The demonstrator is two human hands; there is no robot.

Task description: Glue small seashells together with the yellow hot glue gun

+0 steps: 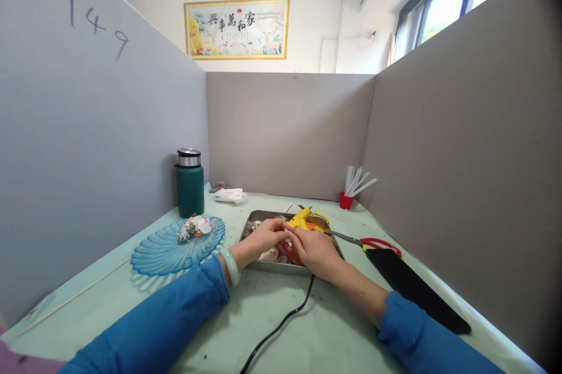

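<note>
My left hand [264, 236] and my right hand [319, 252] meet over a shallow metal tray [277, 267]. Both are closed, fingertips together around a small white piece [288, 240], largely covered by the fingers; its kind is unclear. Shells [268, 255] lie in the tray below my left hand. Just beyond my fingers a yellow glue gun [301, 220] rests in the tray, partly hidden by my right hand. A jade-coloured bangle [230, 267] circles my left wrist.
On the left, a blue scalloped glass plate [160, 254] bears a shell cluster [197, 226], with a green flask [190, 189] behind. At right are red-handled scissors [381, 244], a black flat object [415, 286] and a red cup [346, 201] of white sticks. A black cord [281, 324] runs toward me.
</note>
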